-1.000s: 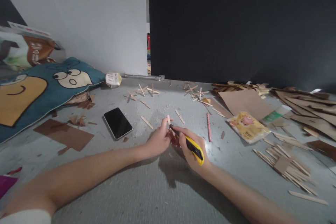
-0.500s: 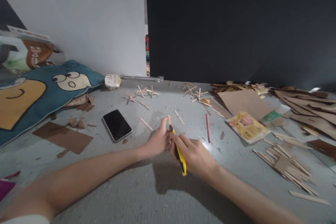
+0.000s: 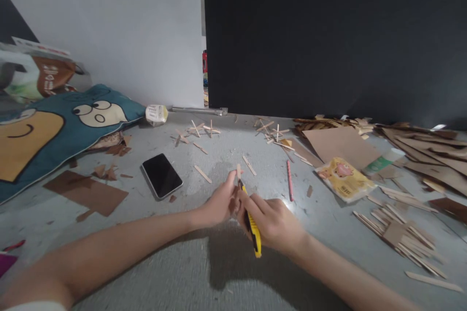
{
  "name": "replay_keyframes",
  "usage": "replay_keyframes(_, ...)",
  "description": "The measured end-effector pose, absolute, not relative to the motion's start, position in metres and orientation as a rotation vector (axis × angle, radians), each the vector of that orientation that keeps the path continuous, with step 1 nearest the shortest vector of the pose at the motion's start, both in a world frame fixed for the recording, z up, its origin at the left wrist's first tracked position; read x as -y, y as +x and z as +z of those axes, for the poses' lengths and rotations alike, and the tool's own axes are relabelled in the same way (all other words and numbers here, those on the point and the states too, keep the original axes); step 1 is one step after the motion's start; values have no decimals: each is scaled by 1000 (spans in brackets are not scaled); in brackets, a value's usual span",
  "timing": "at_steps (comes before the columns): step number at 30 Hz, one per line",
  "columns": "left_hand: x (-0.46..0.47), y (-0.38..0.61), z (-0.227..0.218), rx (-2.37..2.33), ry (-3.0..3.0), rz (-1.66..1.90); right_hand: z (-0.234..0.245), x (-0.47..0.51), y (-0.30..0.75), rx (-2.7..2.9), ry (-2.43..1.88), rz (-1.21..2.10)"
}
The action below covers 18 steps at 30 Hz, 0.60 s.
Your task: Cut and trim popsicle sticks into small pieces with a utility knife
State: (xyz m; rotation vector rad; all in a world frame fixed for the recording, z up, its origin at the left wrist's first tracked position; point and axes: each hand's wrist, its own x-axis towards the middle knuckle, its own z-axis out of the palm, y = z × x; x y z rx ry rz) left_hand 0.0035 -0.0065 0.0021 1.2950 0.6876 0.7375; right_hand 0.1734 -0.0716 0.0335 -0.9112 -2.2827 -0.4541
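In the middle of the head view, my left hand (image 3: pixel 223 200) is closed on a wooden craft stick (image 3: pixel 239 170), whose end points up past the thumb. My right hand (image 3: pixel 272 218) grips a yellow and black utility knife (image 3: pixel 254 233), its blade end against the stick. Both hands meet here, so the lower part of the stick is hidden. Just beyond them lie two loose sticks, one on the left (image 3: pixel 203 174) and a notched one (image 3: pixel 249 165) to the right. A red patterned pen-like rod (image 3: pixel 289 181) rests right of my right hand.
A black phone (image 3: pixel 161 176) and brown cardboard (image 3: pixel 85 192) lie left, near a blue cushion (image 3: pixel 98 112). Small crossed-stick pieces (image 3: pixel 272 131) stand at the back. On the right are a yellow packet (image 3: pixel 344 178), a bundle of sticks (image 3: pixel 399 235) and cardboard sheets (image 3: pixel 426 155).
Both hands, with the stick and knife, have shifted slightly towards me and to the right. More of the stick's end shows above my left thumb.
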Motion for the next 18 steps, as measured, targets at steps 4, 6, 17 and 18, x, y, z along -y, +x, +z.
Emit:
replay_keyframes(4, 0, 3, 0, -685, 1246, 698, 37, 77, 167, 2230, -895, -505)
replay_keyframes(6, -6, 2, -3, -782, 1286, 745, 49, 86, 165, 2121, -878, -443)
replay_keyframes(17, -2, -3, 7, -708, 1436, 723, 28, 65, 184, 1516, -1016, 289)
replay_keyframes(18, -2, -2, 7, -712, 1440, 731, 20, 62, 185, 1526, -1027, 312)
